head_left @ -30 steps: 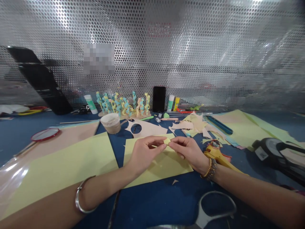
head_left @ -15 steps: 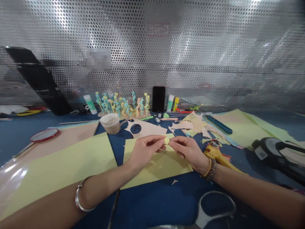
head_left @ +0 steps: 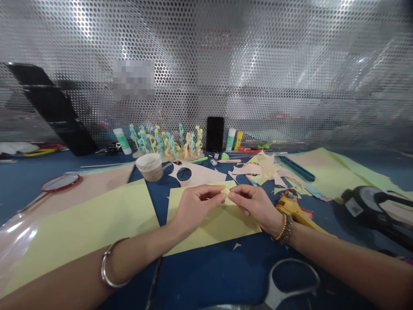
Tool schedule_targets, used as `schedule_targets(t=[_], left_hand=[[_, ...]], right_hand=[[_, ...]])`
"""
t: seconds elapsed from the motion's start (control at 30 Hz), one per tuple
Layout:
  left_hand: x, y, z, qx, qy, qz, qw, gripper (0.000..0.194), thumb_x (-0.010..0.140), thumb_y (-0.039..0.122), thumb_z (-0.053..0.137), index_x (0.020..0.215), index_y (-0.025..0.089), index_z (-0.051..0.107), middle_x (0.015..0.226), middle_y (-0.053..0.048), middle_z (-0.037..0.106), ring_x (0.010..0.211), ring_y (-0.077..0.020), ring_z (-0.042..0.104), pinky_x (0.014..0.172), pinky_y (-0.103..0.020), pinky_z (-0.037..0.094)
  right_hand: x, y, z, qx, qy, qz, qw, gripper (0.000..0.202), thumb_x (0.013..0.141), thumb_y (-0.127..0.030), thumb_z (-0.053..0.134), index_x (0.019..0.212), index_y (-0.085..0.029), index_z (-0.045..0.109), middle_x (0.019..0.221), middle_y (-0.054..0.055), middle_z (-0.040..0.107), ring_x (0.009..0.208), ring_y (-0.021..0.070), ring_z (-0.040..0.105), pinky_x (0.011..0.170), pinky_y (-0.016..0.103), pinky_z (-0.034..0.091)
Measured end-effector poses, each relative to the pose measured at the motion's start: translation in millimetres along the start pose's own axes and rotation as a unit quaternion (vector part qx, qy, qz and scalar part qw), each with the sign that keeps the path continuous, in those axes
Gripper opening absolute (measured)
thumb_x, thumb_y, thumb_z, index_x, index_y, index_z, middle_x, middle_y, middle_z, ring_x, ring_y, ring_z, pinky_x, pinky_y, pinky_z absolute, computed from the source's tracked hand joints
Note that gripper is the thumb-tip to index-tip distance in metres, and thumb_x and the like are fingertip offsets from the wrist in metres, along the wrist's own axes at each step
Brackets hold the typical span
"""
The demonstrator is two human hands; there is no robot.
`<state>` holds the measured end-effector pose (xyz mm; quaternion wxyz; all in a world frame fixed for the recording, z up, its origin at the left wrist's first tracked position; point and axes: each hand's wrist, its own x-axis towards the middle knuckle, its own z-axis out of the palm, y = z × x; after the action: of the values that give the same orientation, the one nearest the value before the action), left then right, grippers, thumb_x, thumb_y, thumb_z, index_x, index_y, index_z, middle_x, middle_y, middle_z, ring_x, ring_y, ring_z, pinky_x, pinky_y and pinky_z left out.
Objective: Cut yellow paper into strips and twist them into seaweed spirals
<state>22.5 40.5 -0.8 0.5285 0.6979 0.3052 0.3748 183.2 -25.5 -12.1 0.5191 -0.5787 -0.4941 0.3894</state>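
Between the fingertips of both hands is a small yellow paper piece (head_left: 227, 190), mostly covered by the fingers. My left hand (head_left: 200, 203) pinches it from the left, thumb and index finger closed. From the right, my right hand (head_left: 254, 201) pinches its other side. Both hands hover over a yellow paper sheet (head_left: 213, 234) lying on the blue table. Just beyond them lies a pale pink sheet (head_left: 206, 173) with a round hole cut in it. Paper scraps (head_left: 263, 170) are heaped behind my right hand.
Behind stand twisted paper stems (head_left: 167, 144), a paper cup (head_left: 150, 167), glue sticks (head_left: 230, 140) and a phone (head_left: 215, 134). To the right lie a blue cutter (head_left: 297, 168), a yellow-handled tool (head_left: 295, 209) and a black device (head_left: 361, 211). Grey-handled scissors (head_left: 274, 292) lie near the front edge.
The fingers have shifted slightly around the yellow paper piece, and my left thumb covers more of it. Everything else looks the same.
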Motion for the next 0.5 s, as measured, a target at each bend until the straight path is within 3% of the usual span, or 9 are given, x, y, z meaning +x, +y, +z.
schedule_targets(t=[0.17, 0.37, 0.5], left_hand=[[-1.1, 0.4, 0.5, 0.033, 0.016, 0.025, 0.999, 0.021, 0.07, 0.028, 0.071, 0.09, 0.02, 0.073, 0.08, -0.003, 0.074, 0.07, -0.0168, 0.067, 0.063, -0.024, 0.055], [-2.7, -1.3, 0.2, 0.046, -0.017, 0.041, 0.998, 0.024, 0.075, 0.026, 0.067, 0.098, 0.023, 0.071, 0.081, -0.001, 0.072, 0.071, -0.0144, 0.066, 0.064, -0.022, 0.053], [-1.9, 0.3, -0.5, 0.006, 0.001, 0.014, 1.0, 0.029, 0.074, 0.027, 0.067, 0.103, 0.02, 0.068, 0.078, -0.002, 0.072, 0.07, -0.0157, 0.067, 0.063, -0.023, 0.054]], right_hand=[[0.0, 0.5, -0.6, 0.023, -0.006, -0.001, 1.0, 0.03, 0.072, -0.045, 0.067, 0.077, -0.015, 0.065, 0.053, -0.006, 0.047, 0.04, 0.0034, 0.032, 0.038, 0.019, 0.023], [0.2, 0.4, -1.8, 0.043, -0.002, -0.006, 0.999, 0.031, 0.075, -0.046, 0.064, 0.076, -0.015, 0.065, 0.05, -0.006, 0.044, 0.039, 0.0036, 0.033, 0.039, 0.019, 0.022], [1.1, -0.3, -0.8, 0.033, 0.005, 0.005, 0.999, 0.031, 0.072, -0.046, 0.066, 0.076, -0.015, 0.064, 0.05, -0.006, 0.044, 0.04, 0.0043, 0.032, 0.039, 0.02, 0.023]])
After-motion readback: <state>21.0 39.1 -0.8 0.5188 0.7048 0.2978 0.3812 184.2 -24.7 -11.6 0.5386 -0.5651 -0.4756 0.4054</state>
